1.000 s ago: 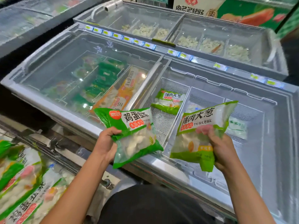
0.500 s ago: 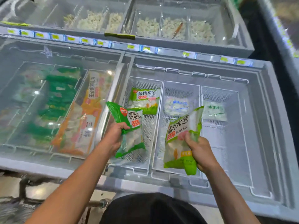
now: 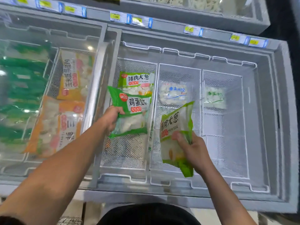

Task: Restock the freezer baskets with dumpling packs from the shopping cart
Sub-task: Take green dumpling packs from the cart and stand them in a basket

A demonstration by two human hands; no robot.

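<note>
The left hand (image 3: 112, 117) is gripping a green egg-and-chive dumpling pack (image 3: 130, 111) by its left edge, fingers curled round it, and is holding it over the left wire basket (image 3: 125, 161) of the open chest freezer (image 3: 279, 111). That pack is overlapping the near edge of a green pork-and-scallion dumpling pack (image 3: 138, 83) that is lying flat toward the far end of the same basket. The right hand (image 3: 194, 151) is clutching a second pork-and-scallion pack (image 3: 176, 137) near its lower right side, thumb pressing on the front, and is holding it tilted above the middle wire basket (image 3: 178, 70). Behind it, at the far end of that basket, a clear bag of white dumplings with blue lettering (image 3: 173, 93) is resting on the mesh. The right wire basket (image 3: 227, 143) is holding a clear bag with green lettering (image 3: 214, 97), also toward the far end. All three baskets are sitting side by side inside the freezer, touching one another along their rims.

To the left, under a sliding glass lid (image 3: 48, 78), orange dumpling packs (image 3: 65, 111) and a row of green packs (image 3: 21, 86) are lying blurred by reflections. Yellow price tags (image 3: 115, 17) are running along the rail behind the freezer. A dark garment (image 3: 146, 215) is showing at the bottom edge, between both bare forearms.
</note>
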